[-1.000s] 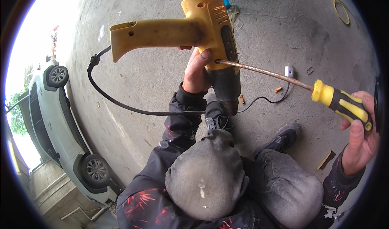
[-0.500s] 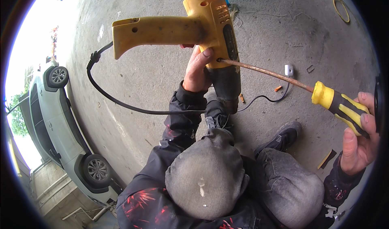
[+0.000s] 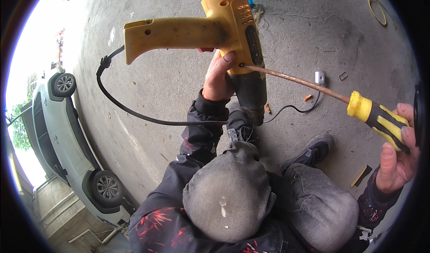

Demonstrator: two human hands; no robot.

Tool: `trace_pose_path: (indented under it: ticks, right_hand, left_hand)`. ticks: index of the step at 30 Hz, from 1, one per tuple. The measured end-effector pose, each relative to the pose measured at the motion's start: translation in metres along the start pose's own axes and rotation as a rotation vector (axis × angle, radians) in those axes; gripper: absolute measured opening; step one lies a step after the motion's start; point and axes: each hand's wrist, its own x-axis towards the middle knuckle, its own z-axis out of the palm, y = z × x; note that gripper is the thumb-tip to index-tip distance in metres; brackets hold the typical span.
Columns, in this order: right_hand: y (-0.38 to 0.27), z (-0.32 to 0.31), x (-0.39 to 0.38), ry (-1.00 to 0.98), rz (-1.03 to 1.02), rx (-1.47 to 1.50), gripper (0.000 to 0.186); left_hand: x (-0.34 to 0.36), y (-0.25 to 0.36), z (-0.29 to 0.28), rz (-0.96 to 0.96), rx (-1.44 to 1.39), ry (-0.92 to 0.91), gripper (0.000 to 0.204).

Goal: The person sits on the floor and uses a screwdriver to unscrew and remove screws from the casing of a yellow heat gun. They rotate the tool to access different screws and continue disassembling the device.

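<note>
A yellow heat gun [image 3: 179, 34] with a black nozzle end [image 3: 248, 94] is held up above my knees, its handle pointing left. My left hand [image 3: 218, 79] grips its body from below, the thumb lying on the yellow housing near the black collar. My right hand [image 3: 398, 150] holds the yellow-and-black handle of a long screwdriver [image 3: 300, 80] at the far right. The rusty shaft slants up to the left, and its tip sits in a screw hole in the housing just beside my left thumb. The fingers behind the gun are mostly hidden.
A black cord [image 3: 134, 117] loops from the handle past my left sleeve. On the concrete floor lie a white plug [image 3: 319, 77], small orange pieces [image 3: 308, 98], and a flat brush-like tool [image 3: 361, 176]. A yellow ring [image 3: 377, 11] lies far right; a silver car [image 3: 67, 127] stands left.
Almost nothing differs. The screwdriver handle has turned slightly in my right hand, and the heat gun has shifted by a hair; the tip stays in the hole.
</note>
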Motion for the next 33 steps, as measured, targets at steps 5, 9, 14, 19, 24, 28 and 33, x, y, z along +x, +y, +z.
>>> trace_pose_path:
  ticks: [5,9,14,19,24,28,33]
  right_hand:
    - [0.008,0.028,0.02,0.28,-0.117,0.086,0.036]
    - [0.015,0.036,0.029,0.205,-0.182,0.156,0.038]
    - [0.004,0.015,0.016,0.1,-0.082,0.089,0.044]
    - [0.004,0.006,0.006,-0.051,-0.153,0.124,0.049]
    - [0.001,0.009,0.004,-0.059,-0.134,0.107,0.046]
    - [0.001,0.008,0.003,-0.022,-0.054,0.094,0.048]
    - [0.006,0.004,0.001,-0.037,-0.092,0.006,0.048]
  left_hand:
    - [0.0,-0.001,0.002,0.037,0.049,0.037,0.073]
    - [-0.001,0.002,0.001,-0.018,-0.016,-0.015,0.069]
    - [-0.002,0.002,0.001,-0.015,-0.004,0.013,0.069]
    - [-0.001,0.0,0.0,-0.008,-0.017,0.017,0.069]
    - [0.0,-0.001,-0.003,-0.006,-0.025,0.007,0.068]
    - [0.0,0.0,-0.003,-0.011,-0.028,-0.01,0.067]
    - [0.0,0.0,-0.002,-0.001,-0.018,0.006,0.065]
